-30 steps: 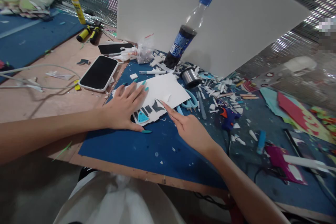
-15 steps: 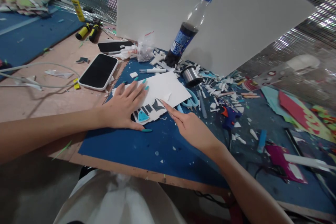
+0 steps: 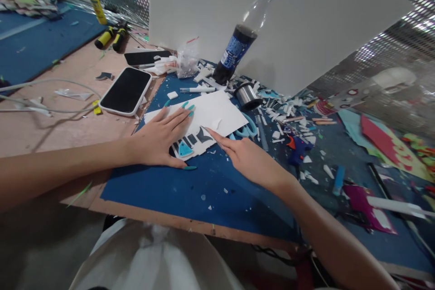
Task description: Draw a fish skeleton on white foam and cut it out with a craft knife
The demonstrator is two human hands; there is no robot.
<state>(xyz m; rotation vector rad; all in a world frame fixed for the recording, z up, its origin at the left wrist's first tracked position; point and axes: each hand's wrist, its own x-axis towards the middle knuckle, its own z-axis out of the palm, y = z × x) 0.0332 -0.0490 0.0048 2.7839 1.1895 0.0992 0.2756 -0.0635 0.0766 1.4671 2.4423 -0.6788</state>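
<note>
My left hand [image 3: 159,138] lies flat, fingers spread, on a white foam sheet [image 3: 217,113] that rests on a blue cutting mat [image 3: 176,190]. The sheet's near end has dark cut-out slots and a small teal triangle [image 3: 185,149] by my thumb. My right hand [image 3: 248,158] lies on the mat with fingers stretched out, its fingertips touching the sheet's near right edge. Neither hand holds anything.
A cola bottle [image 3: 243,36] and a wire spool [image 3: 247,96] stand behind the sheet, before a large white board [image 3: 306,18]. Blue scissors [image 3: 246,130], a white pen [image 3: 197,90], two phones [image 3: 125,90] and foam scraps [image 3: 288,113] lie around. A glue gun [image 3: 297,148] sits right.
Both hands stay on the sheet in nearly the same pose. The view has shifted slightly, so everything sits a little higher in the picture.
</note>
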